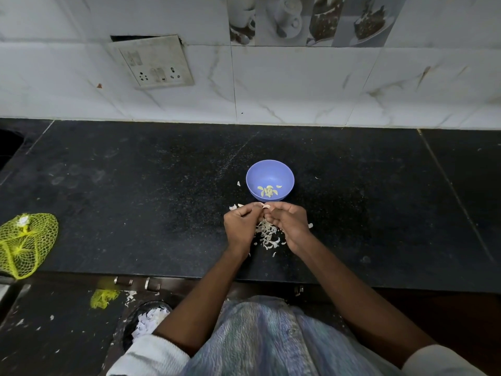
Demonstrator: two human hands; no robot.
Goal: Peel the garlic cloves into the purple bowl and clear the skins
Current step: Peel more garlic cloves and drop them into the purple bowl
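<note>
A purple bowl (270, 169) stands on the black counter and holds several peeled garlic cloves (267, 190). Just in front of it, my left hand (240, 225) and my right hand (288, 222) meet at the fingertips and pinch one garlic clove (266, 207) between them. Under and between the hands lies a pile of white garlic skins (268, 234). A few loose skins (234, 207) lie to the left of the hands.
A yellow mesh bag (25, 244) lies at the counter's left front edge. On the floor below, a dark bin (146, 318) holds white skins. The tiled wall carries a switch plate (156, 62). The counter's front edge (352, 284) runs just below my forearms.
</note>
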